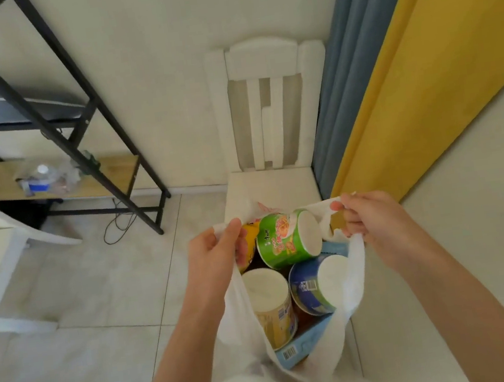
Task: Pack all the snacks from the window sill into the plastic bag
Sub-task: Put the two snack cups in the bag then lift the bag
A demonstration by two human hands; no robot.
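Observation:
A white plastic bag hangs open in the lower middle of the head view. My left hand grips its left handle and my right hand grips its right handle, pulling the mouth apart. Inside lie a green noodle cup on its side, a blue cup, a yellow cup, a light blue box at the bottom and a yellow packet partly hidden behind my left thumb.
A white chair stands against the wall just behind the bag. Blue and yellow curtains hang at the right. A black metal shelf frame with a water bottle is at the left, over a tiled floor.

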